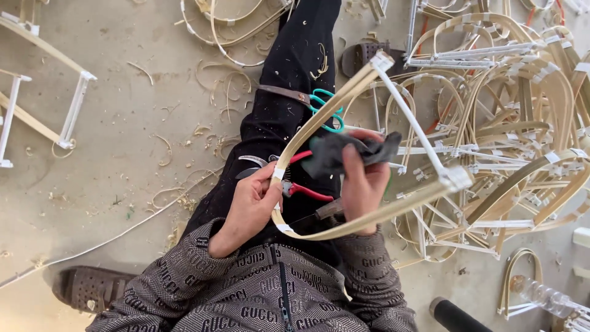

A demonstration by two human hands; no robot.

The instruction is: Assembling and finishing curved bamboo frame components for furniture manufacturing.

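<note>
Bamboo frame (362, 92), bent loop w/ white plastic struts, held over lap, centre of view. L hand (249, 206) pinches strip at taped joint, 9 o'clock side of loop. R hand (362, 178) clamps dark rag (344, 154) against frame; looks like wiping step, next likely slide rag along strip w/ L bracing. Red pliers (304, 192), teal scissors (326, 107) on lap beneath. Frame pile (516, 123) crowds 3 o'clock; bare floor (117, 104) at 9 o'clock gives swing room.

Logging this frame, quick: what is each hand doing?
Left hand: closed on the bent bamboo-strip frame.
Right hand: holding a dark grey cloth.
</note>
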